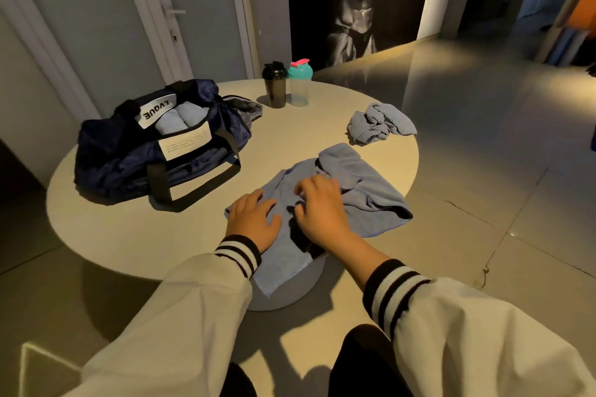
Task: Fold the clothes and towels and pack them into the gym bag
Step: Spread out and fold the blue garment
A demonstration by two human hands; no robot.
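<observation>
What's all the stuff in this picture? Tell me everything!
Round beige table: one, middle.
Navy gym bag: one, open, table's left.
Rolled pale blue towels: two showing, inside the bag.
Black shaker bottle: one, table's far edge.
Clear teal-lidded shaker bottle: one, beside the black one.
Crumpled blue towel: one, table's right.
Spread blue towel: one, near edge, under both hands.
Grey door: one, back left.
Black-and-white torso poster: one, back wall.
Left hand: one, flat on spread towel.
Right hand: one, resting on it too.

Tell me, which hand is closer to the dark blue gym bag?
Left. The left hand rests on the near-left part of the blue towel, just right of the gym bag; the right hand lies farther right, on the middle of that towel.
</observation>
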